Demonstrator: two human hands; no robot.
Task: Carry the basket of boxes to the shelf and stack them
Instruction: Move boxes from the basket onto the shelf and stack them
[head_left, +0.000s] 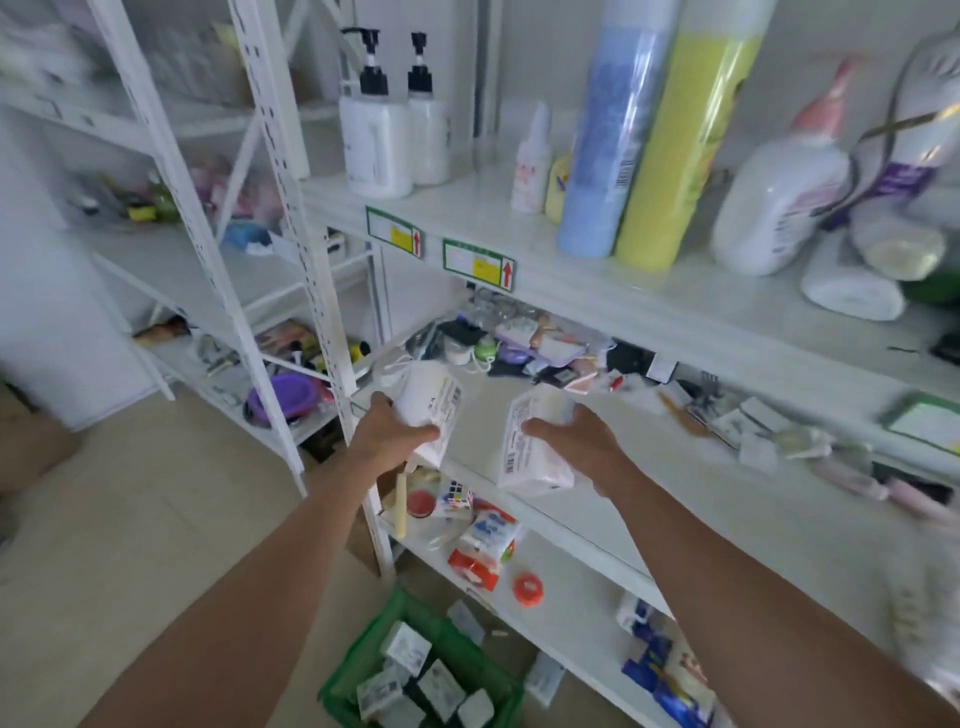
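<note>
The left hand (387, 431) grips a white box (434, 402), fingers curled round its lower end; just beside it, the right hand (576, 441) clasps a second white box (535, 447). Both hover over the shelf (675, 467) ahead. Below the hands, on the floor, sits the green basket (358, 670) holding more boxes (405, 647)

Head-worn wide-angle camera looks forward and down, close to the shelf (675, 467)

The white shelf (597, 291) holds pump bottles (376, 145) at 11 o'clock, and a blue roll (608, 156) and a yellow roll (680, 156) at 1 o'clock. The green basket (363, 649) sits on the floor (130, 545) at 6 o'clock.
</note>
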